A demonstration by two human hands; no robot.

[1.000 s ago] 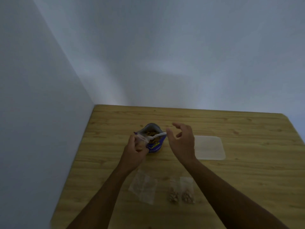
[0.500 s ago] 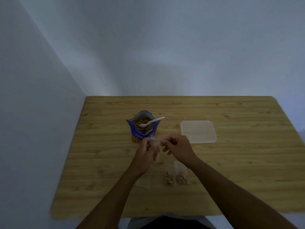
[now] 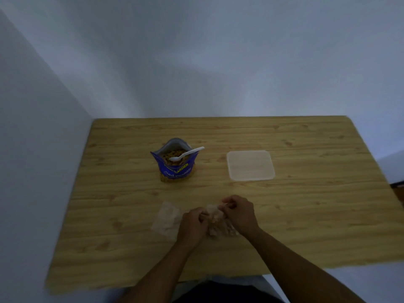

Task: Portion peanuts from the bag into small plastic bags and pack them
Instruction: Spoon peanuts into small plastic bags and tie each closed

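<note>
Left hand (image 3: 192, 226) and right hand (image 3: 238, 215) are both at near-centre of the table (image 3: 306, 215), knuckles up, fingers curled. Each pinches one side of a small plastic bag (image 3: 213, 215) held between them. The left hand has the left edge and the right hand has the top right edge. The bag has peanuts in it and is blurred, so can't tell if its mouth is open or sealed.

Just under and on the near side of the held bag there's more peanut-filled plastic (image 3: 218, 232) lying on the table. Too blurred to count separate bags.

Empty clear bags (image 3: 167, 219) lie flat just left of the left hand, partly covered by it.

Further out, left of centre, the blue peanut bag (image 3: 177, 169) stands upright with its top open and peanuts visible inside. A white plastic spoon (image 3: 188, 154) sits in it, bowl on the peanuts, handle sticking out over the right rim.

Right of that, well apart, a translucent square lid (image 3: 250, 165) lies flat on the table.

The table's far and left edges run along plain pale walls (image 3: 196, 62).
</note>
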